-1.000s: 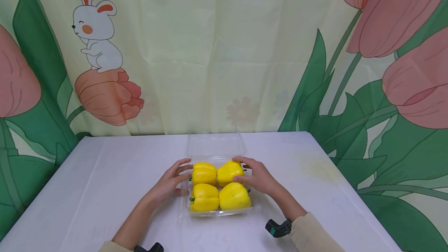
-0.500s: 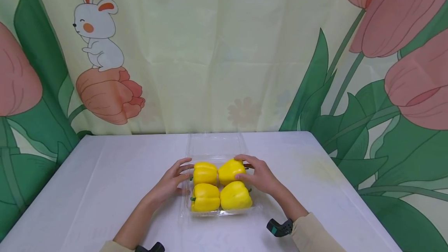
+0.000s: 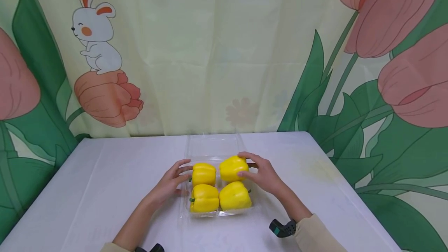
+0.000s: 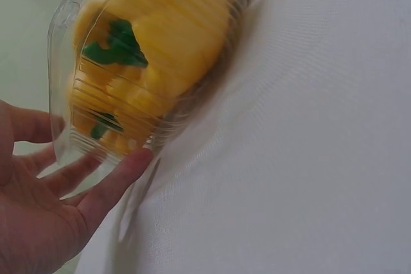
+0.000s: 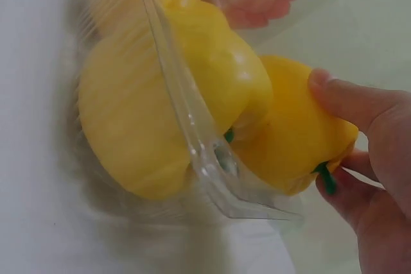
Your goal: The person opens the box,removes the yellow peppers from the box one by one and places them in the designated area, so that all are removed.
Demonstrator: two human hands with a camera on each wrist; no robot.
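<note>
My right hand (image 3: 262, 172) grips the back-right yellow bell pepper (image 3: 232, 168), thumb on one side and fingers on the other. In the right wrist view this held pepper (image 5: 289, 120) shows its green stem and sits partly above the container rim. Three other yellow bell peppers (image 3: 204, 174) lie in the clear plastic container (image 3: 220, 214). My left hand (image 3: 171, 180) rests against the container's left side. The left wrist view shows the fingers (image 4: 119, 181) extended along the clear wall, with peppers (image 4: 173, 30) seen through it.
The container's clear hinged lid (image 3: 214, 146) lies folded back behind it. A white cloth covers the table (image 3: 115, 174). Behind the table's far edge hangs a curtain (image 3: 196, 49) printed with a rabbit and tulips.
My right hand has shifted up and slightly right with the back-right bell pepper, opening a gap from its neighbours. The left hand stays at the container's side.
</note>
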